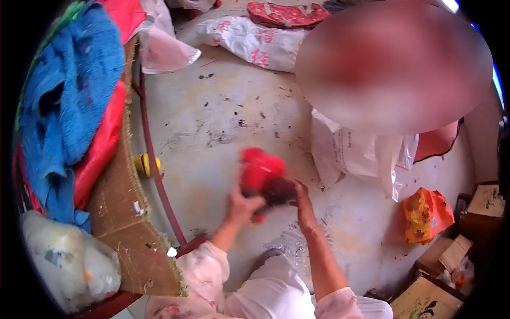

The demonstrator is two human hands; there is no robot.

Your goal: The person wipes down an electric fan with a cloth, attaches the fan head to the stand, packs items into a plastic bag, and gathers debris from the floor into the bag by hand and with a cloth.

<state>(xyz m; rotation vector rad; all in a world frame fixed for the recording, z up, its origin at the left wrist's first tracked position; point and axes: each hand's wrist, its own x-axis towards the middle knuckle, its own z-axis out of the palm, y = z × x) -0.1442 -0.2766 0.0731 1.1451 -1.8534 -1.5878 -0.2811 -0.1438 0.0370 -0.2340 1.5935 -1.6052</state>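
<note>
In the head view, a bright red thing with a dark, nearly black part [263,170] is held up between my two hands, above the floor and before my knees. It is smeared by motion, so its kind does not show; it looks lumpy and soft. My left hand [244,204] grips its lower left side, thumb toward the middle. On the other side, the fingers of my right hand [302,199] are closed on the dark part at the lower right. Some fingers of both hands are hidden behind the thing.
At left, a cardboard sheet [133,239] lies on a red-framed stand beside blue cloth [79,90]. White sacks [255,42] lie at the back. An orange bag [427,215] and boxes [425,303] are at right. Dark scraps litter the floor [212,117].
</note>
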